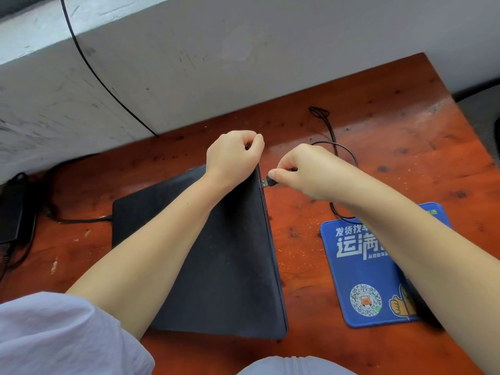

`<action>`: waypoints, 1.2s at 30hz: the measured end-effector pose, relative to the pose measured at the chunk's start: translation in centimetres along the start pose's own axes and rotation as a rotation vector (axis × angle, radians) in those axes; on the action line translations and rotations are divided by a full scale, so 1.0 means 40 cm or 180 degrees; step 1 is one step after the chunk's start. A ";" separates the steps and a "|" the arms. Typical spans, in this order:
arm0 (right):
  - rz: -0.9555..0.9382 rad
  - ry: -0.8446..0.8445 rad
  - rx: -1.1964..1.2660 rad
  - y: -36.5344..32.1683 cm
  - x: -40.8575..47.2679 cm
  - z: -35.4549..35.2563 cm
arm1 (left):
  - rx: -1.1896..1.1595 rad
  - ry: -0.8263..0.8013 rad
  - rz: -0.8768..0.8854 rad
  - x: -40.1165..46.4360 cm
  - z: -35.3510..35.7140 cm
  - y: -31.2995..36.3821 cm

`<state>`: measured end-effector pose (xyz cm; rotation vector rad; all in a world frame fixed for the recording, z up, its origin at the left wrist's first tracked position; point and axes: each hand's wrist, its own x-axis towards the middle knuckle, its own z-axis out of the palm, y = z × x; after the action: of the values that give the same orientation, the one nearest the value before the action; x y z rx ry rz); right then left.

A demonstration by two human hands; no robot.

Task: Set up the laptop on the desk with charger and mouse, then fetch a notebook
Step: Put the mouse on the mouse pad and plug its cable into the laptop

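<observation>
A closed black laptop (230,266) lies flat on the reddish wooden desk (392,131). My left hand (232,155) rests on its far right corner, fingers curled against the edge. My right hand (305,171) pinches a black USB plug (269,182) whose metal tip touches the laptop's right side. The plug's thin black cable (349,155) loops over the desk behind my hand toward the blue mouse pad (359,272). A dark shape under my right forearm on the pad may be the mouse; it is mostly hidden. The charger brick (13,209) lies at far left, its lead (81,220) reaching the laptop's left side.
A scuffed white wall (189,63) stands right behind the desk, with a black cable (89,66) running down it. The desk's right edge falls away at the upper right. My lap and a pale sleeve (54,336) fill the bottom of the view.
</observation>
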<state>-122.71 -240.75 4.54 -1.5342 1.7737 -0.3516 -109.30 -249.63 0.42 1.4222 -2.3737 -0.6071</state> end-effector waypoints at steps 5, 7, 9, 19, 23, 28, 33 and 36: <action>0.0059 0.0214 0.0099 0.009 0.005 0.022 | 0.0041 0.0036 0.0002 0.002 -0.002 0.000; -0.0053 0.0214 0.0181 0.016 0.005 0.022 | 0.0034 0.0066 0.0022 0.003 -0.005 -0.002; -0.0281 0.0156 0.0274 0.023 -0.003 0.019 | 0.0020 0.0096 0.0018 0.003 -0.008 -0.004; -0.0584 0.0301 0.0196 0.053 0.004 0.011 | 0.0000 0.0116 0.0011 0.008 -0.015 -0.004; -0.0370 -0.0020 0.0330 0.049 0.015 0.021 | -0.0003 0.0134 0.0005 0.007 -0.016 -0.004; -0.0178 -0.0127 0.0410 0.038 0.025 0.010 | -0.0017 0.0141 0.0003 0.006 -0.019 -0.003; -0.0049 -0.0160 0.0077 0.007 0.032 -0.009 | -0.0016 0.0092 -0.0013 0.003 -0.012 0.001; 0.0006 -0.0273 -0.0098 -0.010 0.037 -0.021 | 0.0019 0.0027 -0.0022 -0.001 -0.003 0.006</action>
<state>-123.00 -242.45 4.83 -1.5459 1.7210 -0.2548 -109.40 -249.53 0.64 1.4331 -2.3670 -0.5954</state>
